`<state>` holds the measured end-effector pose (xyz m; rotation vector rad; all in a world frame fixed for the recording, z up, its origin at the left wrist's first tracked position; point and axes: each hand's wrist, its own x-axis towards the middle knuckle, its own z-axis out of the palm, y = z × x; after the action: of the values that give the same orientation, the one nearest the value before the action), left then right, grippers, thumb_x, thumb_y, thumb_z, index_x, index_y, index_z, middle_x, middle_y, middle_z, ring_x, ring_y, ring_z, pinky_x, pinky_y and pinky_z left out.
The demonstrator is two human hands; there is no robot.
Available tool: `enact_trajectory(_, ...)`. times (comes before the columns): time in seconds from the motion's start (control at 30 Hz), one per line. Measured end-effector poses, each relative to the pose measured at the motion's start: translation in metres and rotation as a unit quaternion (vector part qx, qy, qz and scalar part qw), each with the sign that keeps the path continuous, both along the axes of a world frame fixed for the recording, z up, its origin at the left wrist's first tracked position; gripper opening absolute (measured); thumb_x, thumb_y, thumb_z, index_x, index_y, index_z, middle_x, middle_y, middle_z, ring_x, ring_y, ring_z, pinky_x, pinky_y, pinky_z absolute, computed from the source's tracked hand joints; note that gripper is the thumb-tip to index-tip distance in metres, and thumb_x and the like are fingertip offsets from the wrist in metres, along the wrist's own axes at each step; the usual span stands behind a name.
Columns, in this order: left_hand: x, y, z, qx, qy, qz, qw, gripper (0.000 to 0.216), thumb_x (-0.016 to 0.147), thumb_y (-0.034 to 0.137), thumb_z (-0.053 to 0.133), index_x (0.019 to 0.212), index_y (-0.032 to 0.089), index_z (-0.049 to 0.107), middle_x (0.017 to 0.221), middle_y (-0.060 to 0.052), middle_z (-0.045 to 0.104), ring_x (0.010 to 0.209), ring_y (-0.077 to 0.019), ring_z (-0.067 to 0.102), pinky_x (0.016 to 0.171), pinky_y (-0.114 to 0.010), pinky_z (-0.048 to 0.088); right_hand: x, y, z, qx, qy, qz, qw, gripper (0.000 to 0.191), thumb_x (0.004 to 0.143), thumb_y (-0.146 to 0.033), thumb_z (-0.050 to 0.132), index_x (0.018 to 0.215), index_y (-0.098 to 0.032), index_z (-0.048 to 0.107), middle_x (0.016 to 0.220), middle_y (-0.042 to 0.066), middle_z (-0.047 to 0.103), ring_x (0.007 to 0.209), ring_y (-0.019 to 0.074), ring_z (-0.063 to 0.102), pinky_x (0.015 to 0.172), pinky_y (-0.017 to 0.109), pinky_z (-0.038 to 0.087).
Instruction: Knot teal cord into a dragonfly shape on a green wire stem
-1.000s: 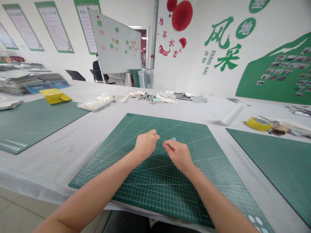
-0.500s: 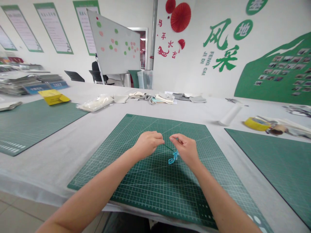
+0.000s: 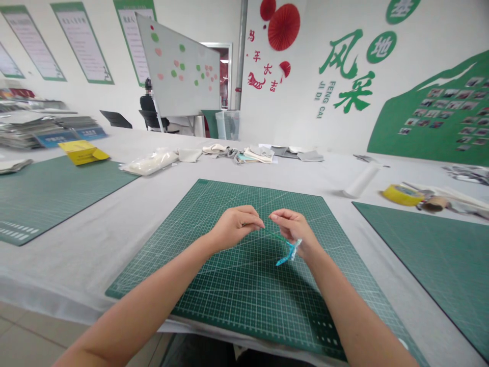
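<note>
Above the gridded green cutting mat (image 3: 214, 285), my left hand (image 3: 237, 224) pinches the end of a thin green cord or stem (image 3: 275, 234). From its other end hangs a small blue curled ornament (image 3: 283, 261) with a pale, glittery part, close under my right hand (image 3: 293, 227). The right thumb and index finger are pressed together at the tips; anything between them is too small to make out. A narrow gap separates the fingertips of the two hands.
Two more cutting mats (image 3: 57, 193) (image 3: 428, 255) flank mine. Fabric scraps (image 3: 260, 154), a plastic-wrapped bundle (image 3: 151, 162), a white roll (image 3: 362, 181) and yellow tape (image 3: 403, 194) lie farther back. A person (image 3: 148, 104) sits by the whiteboard (image 3: 183, 76).
The blue ornament has swung to the right and turned edge-on. My left fingertips have shifted slightly right, and my right hand has rotated and moved a little right. The seated person now shows more.
</note>
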<state>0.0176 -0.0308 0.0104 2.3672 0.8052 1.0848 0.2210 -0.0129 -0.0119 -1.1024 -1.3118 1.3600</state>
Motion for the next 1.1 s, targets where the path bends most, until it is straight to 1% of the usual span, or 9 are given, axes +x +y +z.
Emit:
enact_trajectory(0.1,0.002,0.000,0.001,-0.035,-0.062,0.013,0.997,0.012,0.082,0.015,0.061,0.084,0.018,0.073,0.081,-0.003,0.064,0.078,-0.0122,0.060,0.071,-0.024,0.047,-0.003,-0.002,0.000,-0.037,0.031,0.030,0.998,0.027,0.062,-0.039,0.075,0.073,-0.016,0.065,0.046,-0.009,0.034,0.040,0.0037,0.020,0.039,0.023,0.009)
enact_trajectory(0.2,0.003,0.001,0.000,-0.054,-0.099,0.038,0.993,0.011,0.080,0.014,0.063,0.081,0.018,0.073,0.080,-0.003,0.064,0.075,-0.0121,0.058,0.069,-0.024,0.046,-0.008,-0.004,-0.001,-0.036,0.035,0.043,0.998,0.027,0.061,-0.038,0.075,0.072,-0.015,0.066,0.045,-0.009,0.034,0.041,0.0037,0.020,0.039,0.023,0.010)
enact_trajectory(0.27,0.003,0.003,-0.001,-0.068,-0.113,0.054,0.990,0.010,0.079,0.014,0.064,0.081,0.018,0.073,0.079,-0.003,0.063,0.074,-0.0119,0.058,0.067,-0.024,0.045,-0.010,-0.005,-0.003,-0.036,0.030,0.042,0.998,0.026,0.061,-0.037,0.076,0.071,-0.016,0.065,0.044,-0.009,0.033,0.040,0.0038,0.019,0.040,0.023,0.010)
enact_trajectory(0.43,0.002,0.007,-0.005,-0.101,-0.142,0.067,0.982,0.016,0.077,0.014,0.065,0.089,0.020,0.073,0.080,-0.003,0.062,0.073,-0.0124,0.056,0.066,-0.025,0.043,-0.014,-0.006,-0.004,-0.068,0.031,0.022,0.997,0.027,0.056,-0.034,0.077,0.070,-0.016,0.063,0.050,-0.006,0.044,0.041,0.0034,0.023,0.040,0.023,0.009)
enact_trajectory(0.67,0.000,0.012,-0.007,-0.148,-0.166,0.098,0.970,0.009,0.074,0.018,0.067,0.080,0.020,0.073,0.076,-0.002,0.062,0.072,-0.0134,0.056,0.064,-0.026,0.043,-0.020,-0.010,-0.005,-0.066,0.008,0.046,0.997,0.020,0.063,-0.034,0.071,0.068,-0.018,0.061,0.042,-0.010,0.031,0.037,0.0038,0.015,0.040,0.025,0.006)
enact_trajectory(0.77,-0.001,0.013,-0.008,-0.176,-0.181,0.124,0.960,0.009,0.073,0.022,0.068,0.080,0.019,0.073,0.077,-0.003,0.064,0.066,-0.0122,0.054,0.058,-0.024,0.042,-0.023,-0.011,-0.007,-0.025,-0.035,0.041,0.998,0.018,0.065,-0.035,0.069,0.067,-0.018,0.063,0.046,-0.008,0.037,0.040,0.0046,0.019,0.041,0.024,0.011)
enact_trajectory(0.87,0.000,0.013,-0.009,-0.201,-0.202,0.146,0.947,0.011,0.071,0.024,0.069,0.079,0.017,0.073,0.076,-0.003,0.065,0.060,-0.0104,0.051,0.054,-0.023,0.041,-0.025,-0.012,-0.007,0.059,-0.097,0.030,0.993,0.014,0.068,-0.032,0.067,0.067,-0.018,0.066,0.051,-0.006,0.043,0.046,0.0071,0.029,0.046,0.024,0.021)
enact_trajectory(1.0,0.002,0.014,-0.010,-0.227,-0.223,0.162,0.934,0.013,0.070,0.024,0.069,0.080,0.015,0.071,0.071,-0.002,0.064,0.052,-0.0079,0.047,0.049,-0.022,0.040,-0.028,-0.020,-0.004,0.154,-0.200,0.011,0.968,0.014,0.076,-0.031,0.061,0.069,-0.020,0.067,0.052,-0.005,0.044,0.051,0.0101,0.036,0.051,0.025,0.026)
enact_trajectory(1.1,0.002,0.014,-0.011,-0.220,-0.210,0.177,0.936,0.013,0.071,0.023,0.067,0.080,0.015,0.071,0.069,-0.002,0.065,0.049,-0.0080,0.048,0.048,-0.023,0.041,-0.031,-0.028,-0.002,0.214,-0.255,0.004,0.943,0.017,0.081,-0.030,0.056,0.070,-0.022,0.066,0.055,-0.003,0.052,0.052,0.0117,0.042,0.053,0.025,0.029)
